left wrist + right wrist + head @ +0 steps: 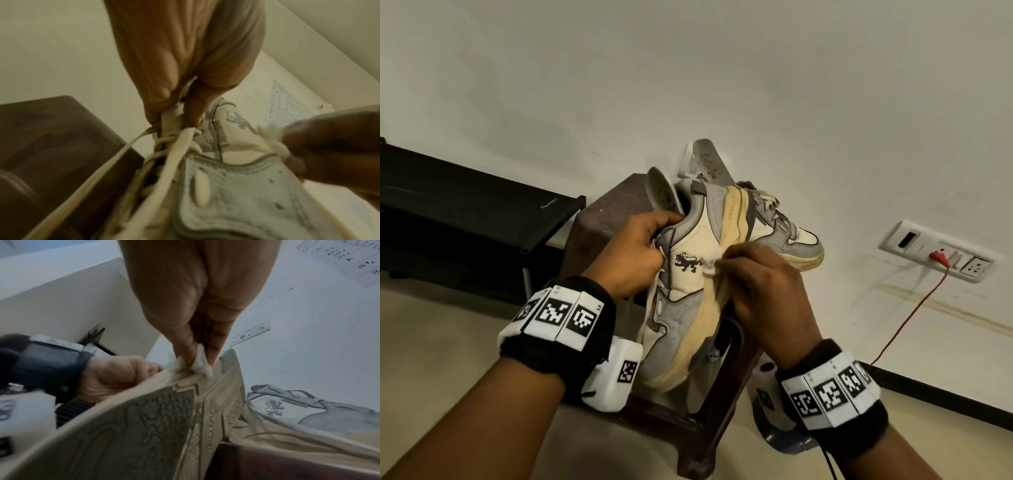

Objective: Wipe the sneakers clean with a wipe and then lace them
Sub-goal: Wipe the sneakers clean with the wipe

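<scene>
Left hand [631, 255] grips sneaker [685, 291] at collar, held on edge over tabletop [717, 394]. Right hand [763, 284] pinches wipe [710, 263] against midsole. Sneaker likely light; upper soft, sole stiff.

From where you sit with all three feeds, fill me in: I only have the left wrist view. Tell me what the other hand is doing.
Observer: The right hand pinches a white wipe against the held sneaker, at its midsole edge.
Operator: Report where the second sneaker is.
Observer: The second sneaker rests on the brown stool behind the held one.
Operator: Say what the left hand grips.
Observer: The left hand grips the held sneaker at its collar.
</scene>
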`<control>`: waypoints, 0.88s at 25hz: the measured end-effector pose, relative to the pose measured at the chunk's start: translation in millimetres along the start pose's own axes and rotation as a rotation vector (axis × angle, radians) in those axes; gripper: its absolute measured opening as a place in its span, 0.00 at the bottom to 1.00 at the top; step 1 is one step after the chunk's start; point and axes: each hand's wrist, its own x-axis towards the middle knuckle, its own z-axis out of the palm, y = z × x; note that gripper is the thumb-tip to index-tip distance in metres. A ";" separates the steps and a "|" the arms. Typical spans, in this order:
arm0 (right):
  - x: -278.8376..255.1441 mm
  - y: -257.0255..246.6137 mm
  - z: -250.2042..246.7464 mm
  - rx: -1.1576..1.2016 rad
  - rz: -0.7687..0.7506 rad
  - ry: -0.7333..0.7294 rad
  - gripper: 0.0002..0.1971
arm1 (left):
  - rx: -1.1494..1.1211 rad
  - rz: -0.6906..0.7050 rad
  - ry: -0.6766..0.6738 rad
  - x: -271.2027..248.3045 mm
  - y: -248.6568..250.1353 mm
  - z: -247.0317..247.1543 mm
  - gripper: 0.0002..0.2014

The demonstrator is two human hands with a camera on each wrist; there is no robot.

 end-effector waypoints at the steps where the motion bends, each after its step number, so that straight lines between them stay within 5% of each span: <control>1: -7.8 -4.6 1.0 -0.004 -0.025 -0.070 0.11 | -0.015 -0.004 0.030 1.3 -0.3 -0.6 0.23; 3: -18.5 -10.2 5.7 -0.031 -0.014 -0.110 0.12 | -0.013 0.004 0.047 3.2 -1.0 -1.7 0.25; 6: -17.6 -6.2 11.3 -0.010 0.094 0.031 0.09 | 0.060 0.028 0.054 1.9 -1.1 4.3 0.25; 11: -4.8 -5.0 15.1 0.075 0.206 0.140 0.08 | 0.588 0.176 0.245 -1.6 -6.7 6.4 0.28; 17: -4.5 1.4 12.9 0.083 0.261 0.166 0.08 | 0.410 0.016 0.082 -8.1 -4.7 8.2 0.10; 22: -5.6 7.9 6.7 0.104 0.212 0.129 0.09 | 0.309 -0.047 0.068 -4.0 -1.2 13.9 0.16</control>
